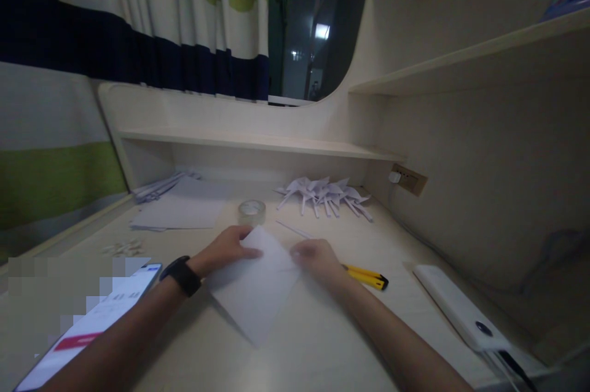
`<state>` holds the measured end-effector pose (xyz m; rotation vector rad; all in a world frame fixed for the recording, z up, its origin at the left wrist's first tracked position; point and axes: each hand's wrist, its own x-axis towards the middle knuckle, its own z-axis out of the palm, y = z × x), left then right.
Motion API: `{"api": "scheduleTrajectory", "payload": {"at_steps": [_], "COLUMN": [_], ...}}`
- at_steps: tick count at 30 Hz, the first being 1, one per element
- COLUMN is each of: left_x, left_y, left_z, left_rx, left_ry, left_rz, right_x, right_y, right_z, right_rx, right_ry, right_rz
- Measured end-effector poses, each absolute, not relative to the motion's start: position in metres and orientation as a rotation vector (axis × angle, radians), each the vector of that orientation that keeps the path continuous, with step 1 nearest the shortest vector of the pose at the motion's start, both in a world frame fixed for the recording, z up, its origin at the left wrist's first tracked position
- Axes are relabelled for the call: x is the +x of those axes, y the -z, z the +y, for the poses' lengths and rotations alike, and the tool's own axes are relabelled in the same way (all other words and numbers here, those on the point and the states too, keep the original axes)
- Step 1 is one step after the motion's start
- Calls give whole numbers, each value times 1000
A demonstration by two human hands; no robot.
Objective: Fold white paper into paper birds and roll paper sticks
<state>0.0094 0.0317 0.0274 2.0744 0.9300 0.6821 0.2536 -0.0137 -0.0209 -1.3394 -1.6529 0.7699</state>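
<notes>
- the sheet of paper (255, 290) lies on the desk (322, 343), near the middle of its front part, between both hands.
- the left hand (225, 249) has its fingers bent down on the far left edge of the sheet, pressing it flat.
- the right hand (318, 260) has its fingers curled and pinching the far right corner of the sheet.
- the sheet is white, turned like a diamond, one corner pointing to the front edge of the desk.
- behind the hands are a tape roll (251, 211) and folded paper pieces (325, 194); a yellow cutter (366, 276) lies just beside the right hand.
</notes>
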Motion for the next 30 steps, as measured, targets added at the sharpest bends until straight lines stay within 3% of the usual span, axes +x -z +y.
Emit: {"api": "scheduleTrajectory", "payload": {"at_steps": [5,9,15,21,30], "left_x": [10,14,20,39,48], "left_y": [2,22,21,21,33], "left_z": [19,14,-3,-26,-27], "left_rx": [2085,2096,2478,2603,2547], "left_ry": [-867,-803,-1022,-843,-821], "left_rz": [1268,1427,1478,1129,1108], "right_x": [247,241,230,218,209], "right_y": [20,19,17,12,10], "right_z": [-20,-29,-40,-45,-46], "right_rx": [-1501,-1508,-1497,-1530,-1398], "right_ry": [-527,-297,-97,-247,-676], "right_rz": [-1736,-1852,-1808,-1666,-1482]}}
